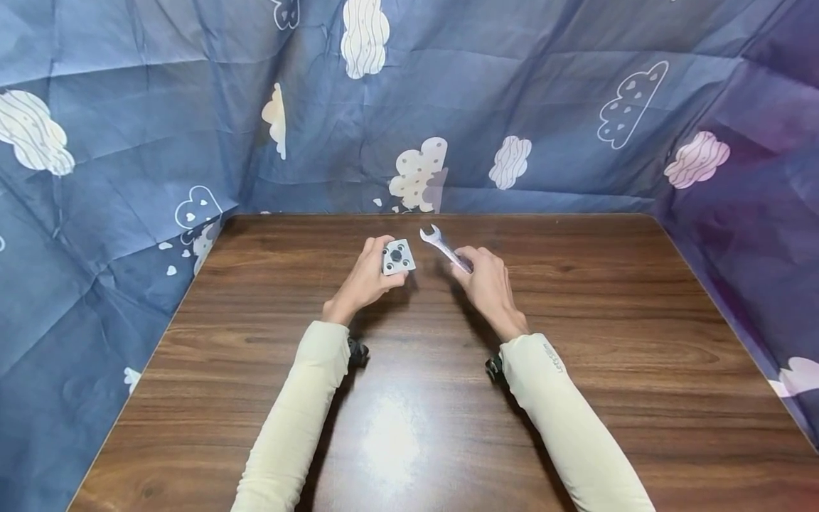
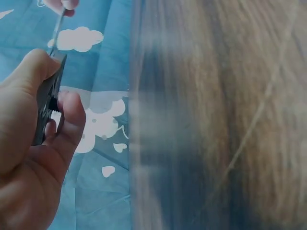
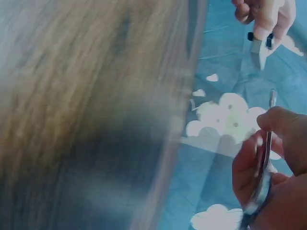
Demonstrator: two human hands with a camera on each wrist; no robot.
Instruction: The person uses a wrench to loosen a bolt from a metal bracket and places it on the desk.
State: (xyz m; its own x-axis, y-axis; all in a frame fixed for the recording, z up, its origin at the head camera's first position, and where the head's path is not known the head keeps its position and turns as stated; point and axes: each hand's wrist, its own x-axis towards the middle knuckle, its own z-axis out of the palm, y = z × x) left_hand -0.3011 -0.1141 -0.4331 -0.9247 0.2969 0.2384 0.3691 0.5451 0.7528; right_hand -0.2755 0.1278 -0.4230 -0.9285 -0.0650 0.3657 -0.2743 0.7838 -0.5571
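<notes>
My left hand (image 1: 369, 274) grips a small square metal plate (image 1: 407, 264) by its edges, thumb on one side and fingers on the other. A dark hex bolt head (image 1: 396, 256) sits in the plate's middle, with several holes around it. In the left wrist view the bolt's threaded end (image 2: 55, 103) sticks out of the plate's back face. My right hand (image 1: 491, 284) holds a shiny wrench (image 1: 444, 247) by its handle, the open-end jaw pointing up and left toward the plate. A gap separates wrench and plate in the head view.
Both hands are over the far half of a brown wood-grain table (image 1: 608, 306). A blue cloth (image 1: 486, 92) printed with white clouds hangs behind the table and along its sides. Each wrist carries a small black camera (image 1: 358, 352). Light glares off the near tabletop.
</notes>
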